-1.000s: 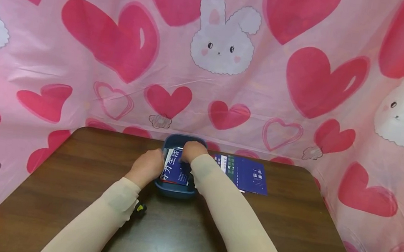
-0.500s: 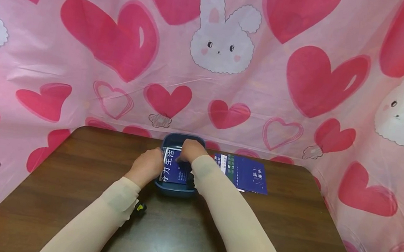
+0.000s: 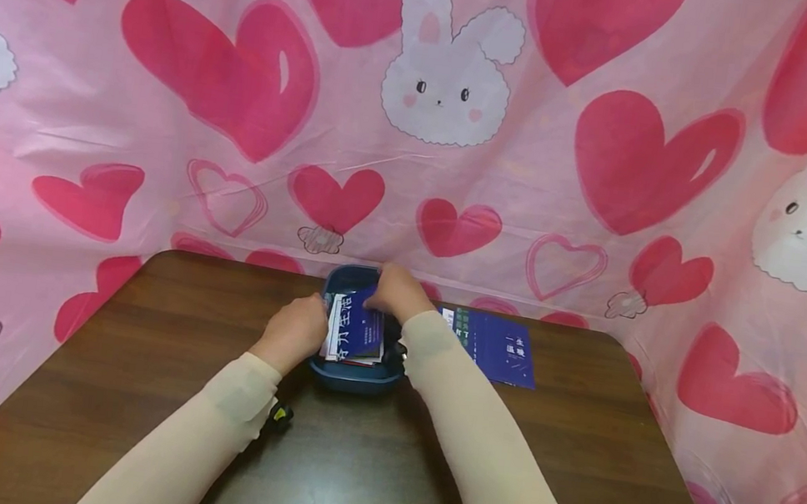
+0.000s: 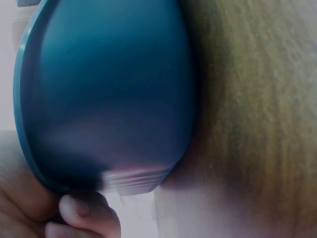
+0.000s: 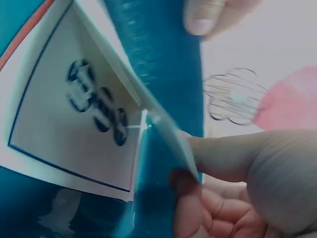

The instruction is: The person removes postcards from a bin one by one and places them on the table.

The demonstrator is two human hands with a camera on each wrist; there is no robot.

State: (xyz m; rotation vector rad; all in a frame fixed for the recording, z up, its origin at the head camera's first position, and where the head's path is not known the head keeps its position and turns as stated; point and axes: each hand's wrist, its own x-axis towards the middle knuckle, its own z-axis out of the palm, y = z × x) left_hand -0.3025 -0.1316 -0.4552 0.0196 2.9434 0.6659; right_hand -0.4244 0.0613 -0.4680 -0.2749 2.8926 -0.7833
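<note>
A small dark-blue tub (image 3: 352, 377) sits at the far middle of the brown table (image 3: 134, 353) with a stack of cards in it. My left hand (image 3: 310, 323) grips the tub's left rim; in the left wrist view its fingers (image 4: 81, 213) curl under the tub's outer wall (image 4: 109, 99). Over the tub's far end, my right hand (image 3: 380, 300) pinches the far edge of the top blue card (image 3: 362, 333), which is tilted up. The right wrist view shows the thumb and a finger (image 5: 185, 191) clamped on that card's edge, above a white card (image 5: 74, 114) with blue characters.
More dark-blue cards (image 3: 493, 347) lie fanned flat on the table just right of the tub. A small black and yellow object (image 3: 280, 415) lies by my left forearm. Pink heart-and-bunny cloth (image 3: 435, 121) walls in the table at the back and both sides.
My right hand has shifted right and back, lifting the far end of the top blue card off the stack. My left hand stays on the tub's rim.
</note>
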